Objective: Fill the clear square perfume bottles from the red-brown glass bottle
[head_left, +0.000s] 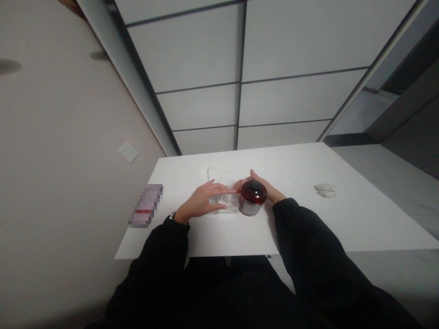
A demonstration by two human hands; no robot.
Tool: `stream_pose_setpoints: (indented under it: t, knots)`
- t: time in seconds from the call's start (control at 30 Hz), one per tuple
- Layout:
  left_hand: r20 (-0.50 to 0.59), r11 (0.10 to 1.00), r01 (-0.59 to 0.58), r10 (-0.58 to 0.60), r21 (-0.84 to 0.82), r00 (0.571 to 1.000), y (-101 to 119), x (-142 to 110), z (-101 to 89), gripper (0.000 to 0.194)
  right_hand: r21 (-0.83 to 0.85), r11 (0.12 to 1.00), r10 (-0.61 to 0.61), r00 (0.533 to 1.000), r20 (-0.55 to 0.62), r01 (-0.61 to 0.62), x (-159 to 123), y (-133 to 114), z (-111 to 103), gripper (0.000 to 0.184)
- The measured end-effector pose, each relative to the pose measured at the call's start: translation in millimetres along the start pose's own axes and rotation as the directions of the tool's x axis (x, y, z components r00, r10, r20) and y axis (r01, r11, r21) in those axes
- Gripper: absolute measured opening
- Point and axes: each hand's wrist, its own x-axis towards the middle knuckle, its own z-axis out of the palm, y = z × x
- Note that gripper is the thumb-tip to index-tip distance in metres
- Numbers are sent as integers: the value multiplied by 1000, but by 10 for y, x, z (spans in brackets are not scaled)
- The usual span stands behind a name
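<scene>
On the white table, a clear plastic container lies in front of me. My left hand reaches over its left side, thumb and fingers stretched out and apart; whether they touch it I cannot tell. Just right of the container stands a dark red bottle with a black cap and a pale label. Behind this bottle is my right hand, partly hidden by it. Its thumb points up and its other fingers extend left, their tips close to those of my left hand.
Further back lies a thin transparent piece. A crumpled white tissue rests toward the right of the table. At the left edge there is a pixelated purple item. A wall bounds the left side, and white panels stand behind.
</scene>
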Motion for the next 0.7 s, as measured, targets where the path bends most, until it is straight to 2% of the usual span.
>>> stream_pose_setpoints:
  t: [0.2, 0.4, 0.57, 0.7]
  knots:
    - [0, 1000, 7, -7, 7, 1000, -3, -7, 5, 51, 12, 1000, 1, 1000, -4, -1, -9, 4, 4, 89]
    - [22, 997, 82, -82, -2, 996, 94, 30, -31, 46, 11, 1000, 17, 1000, -10, -17, -28, -52, 45, 91]
    - [-88, 995, 102, -102, -7, 991, 156, 110, 8, 20, -9, 1000, 6, 1000, -4, -6, -54, -106, 84, 90]
    - [-132, 997, 77, -81, -29, 988, 176, 154, 49, 15, 14, 1000, 27, 999, 27, -27, -34, -88, 82, 93]
